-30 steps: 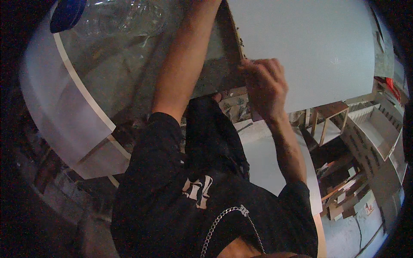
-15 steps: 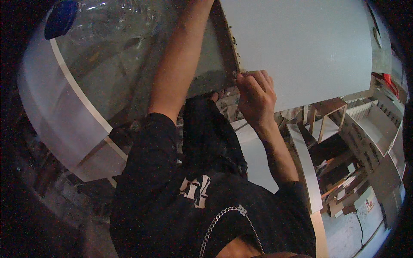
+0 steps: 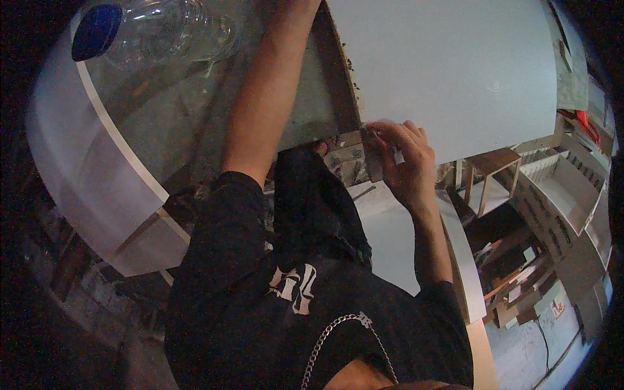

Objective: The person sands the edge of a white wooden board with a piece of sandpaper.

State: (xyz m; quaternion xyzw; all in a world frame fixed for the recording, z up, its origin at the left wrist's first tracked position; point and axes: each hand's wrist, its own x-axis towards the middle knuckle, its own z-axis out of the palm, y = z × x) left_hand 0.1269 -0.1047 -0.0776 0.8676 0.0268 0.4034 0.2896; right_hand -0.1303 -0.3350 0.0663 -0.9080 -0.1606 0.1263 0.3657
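Note:
A large white panel [image 3: 448,71] fills the upper right, its raw edge dotted with dark crumbs along the left side. At its near left corner is my right hand [image 3: 409,156]. The thumb and fingers are bent together there, and a small dark piece seems to show at the fingertips; its kind is not clear. My left forearm [image 3: 266,97] stretches up beside the panel's left edge and leaves the picture at the top, so my left hand is out of sight.
A clear plastic bottle with a blue cap [image 3: 97,32] lies on the grey surface [image 3: 175,104] at upper left. White curved panels [image 3: 97,169] stand at far left. To the right are a small open wooden frame [image 3: 491,179], a white box [image 3: 565,188] and scattered offcuts [image 3: 520,279].
My right hand has shifted slightly right and down at the corner, its fingers looser than the earlier tight fist. The panel and bottle appear slightly shifted in view.

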